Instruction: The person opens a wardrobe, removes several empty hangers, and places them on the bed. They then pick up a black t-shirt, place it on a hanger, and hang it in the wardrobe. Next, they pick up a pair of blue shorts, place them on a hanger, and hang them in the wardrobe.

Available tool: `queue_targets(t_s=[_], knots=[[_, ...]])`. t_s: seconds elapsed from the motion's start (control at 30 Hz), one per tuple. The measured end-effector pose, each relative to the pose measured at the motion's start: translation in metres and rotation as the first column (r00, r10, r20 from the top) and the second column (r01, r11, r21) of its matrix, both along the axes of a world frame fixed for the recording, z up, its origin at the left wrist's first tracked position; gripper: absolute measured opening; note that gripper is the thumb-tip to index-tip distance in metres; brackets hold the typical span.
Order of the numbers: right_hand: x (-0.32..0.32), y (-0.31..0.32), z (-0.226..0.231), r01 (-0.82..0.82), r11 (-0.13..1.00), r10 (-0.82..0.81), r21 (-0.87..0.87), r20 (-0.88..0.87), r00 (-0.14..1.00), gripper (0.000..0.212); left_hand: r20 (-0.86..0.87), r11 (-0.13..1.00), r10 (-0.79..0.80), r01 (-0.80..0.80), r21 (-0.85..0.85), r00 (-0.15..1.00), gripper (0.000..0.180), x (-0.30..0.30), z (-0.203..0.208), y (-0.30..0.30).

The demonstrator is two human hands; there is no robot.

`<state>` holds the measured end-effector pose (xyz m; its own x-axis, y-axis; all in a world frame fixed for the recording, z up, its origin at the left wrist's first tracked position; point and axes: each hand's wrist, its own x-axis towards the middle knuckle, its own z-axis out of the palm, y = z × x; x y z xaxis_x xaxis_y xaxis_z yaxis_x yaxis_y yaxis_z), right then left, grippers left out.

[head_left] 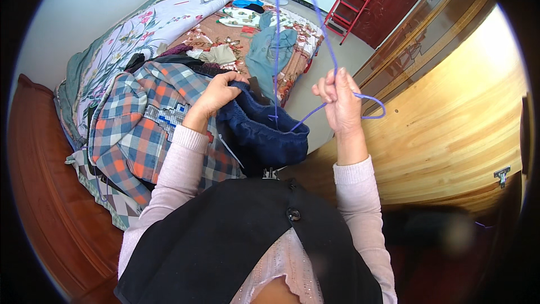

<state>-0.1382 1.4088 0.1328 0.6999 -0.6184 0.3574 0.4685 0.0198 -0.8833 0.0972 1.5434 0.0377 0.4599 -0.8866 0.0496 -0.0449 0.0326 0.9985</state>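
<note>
My left hand (218,95) grips the gathered elastic waistband of a dark blue garment (264,135), probably trousers, and its opening faces up. A thin purple clothes hanger (276,50) is in my right hand (341,104), with fingers closed around it near the hook. The hook's curve sticks out to the right of that hand. One corner of the hanger dips inside the waistband, while the opposite end runs up out of the picture. Beside my left forearm lies a plaid hooded shirt (126,129) in orange, blue and white. The garment's lower part is hidden near my body.
The bed (309,25) holds a floral quilt (146,28), a grey-green cloth (270,50) and several other clothes. A brown headboard (50,191) stands at left. An open wooden cabinet door (444,118) is close on my right. Beyond it, a red ladder (351,5) leans by a dark red door (396,0).
</note>
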Motion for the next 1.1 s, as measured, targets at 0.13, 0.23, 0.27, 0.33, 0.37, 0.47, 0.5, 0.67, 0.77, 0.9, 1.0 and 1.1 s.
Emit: queue_targets(t_s=[0.13,0.23,0.27,0.33,0.37,0.47,0.5,0.67,0.77,0.9,1.0,1.1], knots=[[-0.002,0.008,0.028,-0.023,0.999,0.010,0.045,0.285,0.959,0.036,-0.271,0.948,0.278,-0.308,-0.076,0.922,0.023,0.011,0.026,0.010],[-0.009,0.014,0.054,-0.056,0.997,0.032,0.044,0.423,0.906,0.037,-0.424,0.755,0.396,-0.552,-0.354,0.815,0.024,0.032,0.072,0.030],[-0.010,0.017,0.060,-0.096,0.995,0.067,0.037,0.474,0.878,0.038,-0.482,0.688,0.419,-0.615,-0.385,0.770,0.022,0.036,0.091,0.041],[-0.010,0.024,0.070,-0.174,0.984,0.123,0.037,0.562,0.818,0.038,-0.444,0.512,0.527,-0.688,-0.515,0.725,0.020,0.062,0.096,0.060],[-0.009,0.028,0.075,-0.225,0.973,0.153,0.045,0.600,0.785,0.037,-0.431,0.456,0.540,-0.682,-0.572,0.723,0.019,0.072,0.093,0.071],[0.000,0.038,0.082,-0.201,0.979,0.186,-0.044,0.607,0.773,0.036,-0.306,0.373,0.784,-0.805,-0.461,0.539,0.019,0.087,0.072,0.098],[0.008,0.043,0.082,-0.176,0.980,0.194,-0.088,0.599,0.777,0.035,-0.282,0.337,0.838,-0.849,-0.406,0.467,0.020,0.092,0.062,0.106],[0.043,0.043,0.060,0.067,0.974,0.008,-0.218,0.327,0.945,0.033,-0.581,-0.100,0.788,-0.889,-0.448,0.204,0.023,0.114,0.042,0.156],[0.075,0.045,0.008,0.183,0.849,-0.239,-0.495,-0.052,0.970,0.019,-0.556,-0.065,0.782,-0.852,-0.520,0.280,0.023,0.102,0.056,0.160],[0.102,0.065,-0.059,-0.105,0.827,-0.085,-0.553,-0.307,0.948,0.039,-0.565,0.029,0.757,-0.880,-0.475,0.330,0.021,0.077,0.051,0.128],[0.105,0.079,-0.072,-0.210,0.823,-0.060,-0.528,-0.448,0.892,0.054,-0.548,0.117,0.739,-0.875,-0.469,0.392,0.022,0.063,0.043,0.099],[0.099,0.094,-0.059,-0.217,0.754,-0.170,-0.620,-0.504,0.847,0.064,-0.458,0.197,0.765,-0.841,-0.503,0.453,0.024,0.034,0.052,0.067]])
